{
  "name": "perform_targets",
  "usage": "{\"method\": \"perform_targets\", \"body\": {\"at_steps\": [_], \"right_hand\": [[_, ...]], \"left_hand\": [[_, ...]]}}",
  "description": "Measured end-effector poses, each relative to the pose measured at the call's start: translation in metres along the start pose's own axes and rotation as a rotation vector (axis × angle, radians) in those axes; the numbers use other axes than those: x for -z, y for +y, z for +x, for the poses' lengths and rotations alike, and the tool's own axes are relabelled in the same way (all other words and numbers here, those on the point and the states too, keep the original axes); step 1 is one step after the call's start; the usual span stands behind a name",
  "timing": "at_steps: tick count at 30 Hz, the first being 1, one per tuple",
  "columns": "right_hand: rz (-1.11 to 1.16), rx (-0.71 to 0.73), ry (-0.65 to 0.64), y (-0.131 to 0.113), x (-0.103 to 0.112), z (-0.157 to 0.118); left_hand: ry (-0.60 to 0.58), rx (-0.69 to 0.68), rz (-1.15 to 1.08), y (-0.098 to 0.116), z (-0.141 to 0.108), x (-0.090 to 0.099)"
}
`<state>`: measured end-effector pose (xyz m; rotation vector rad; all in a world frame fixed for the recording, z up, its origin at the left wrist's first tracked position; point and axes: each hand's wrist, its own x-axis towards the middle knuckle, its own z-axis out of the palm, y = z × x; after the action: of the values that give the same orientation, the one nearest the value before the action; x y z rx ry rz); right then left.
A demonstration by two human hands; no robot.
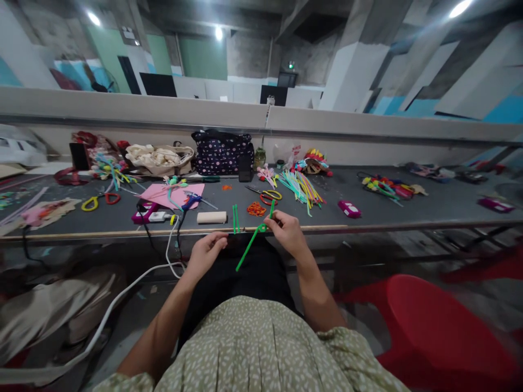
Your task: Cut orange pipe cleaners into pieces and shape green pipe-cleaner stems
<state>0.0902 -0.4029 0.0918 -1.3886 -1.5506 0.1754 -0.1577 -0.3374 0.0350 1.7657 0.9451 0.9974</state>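
My right hand (287, 233) pinches a bright green pipe cleaner (247, 251) just over the table's front edge. A small loop or twist sits near my fingertips, one end sticks up and the longer end slants down to the left. My left hand (207, 251) is apart from it, its thumb and fingers drawn together. Whether anything small is between them cannot be made out. Two straight green pipe cleaners (235, 219) lie side by side on the table between my hands. Close by are a beige roll (211, 218) and a pile of orange bits (256, 209).
Red-and-yellow scissors (265, 194) and a bundle of coloured pipe cleaners (302, 189) lie ahead. To the left are a blue glue gun (191, 201), pink sheet (155, 193) and white cable (118, 294). A dotted bag (223, 152) stands behind. A red chair (433, 321) is at right.
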Motion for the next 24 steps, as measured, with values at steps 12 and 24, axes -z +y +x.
{"method": "perform_targets", "body": {"at_steps": [12,24], "right_hand": [[0.071,0.035,-0.068,-0.021,-0.013,-0.007],[0.098,0.030,-0.075,-0.026,-0.014,-0.017]], "left_hand": [[0.035,-0.356,0.232,0.051,0.008,-0.060],[-0.031,-0.294,-0.027,0.046,0.009,-0.063]]}}
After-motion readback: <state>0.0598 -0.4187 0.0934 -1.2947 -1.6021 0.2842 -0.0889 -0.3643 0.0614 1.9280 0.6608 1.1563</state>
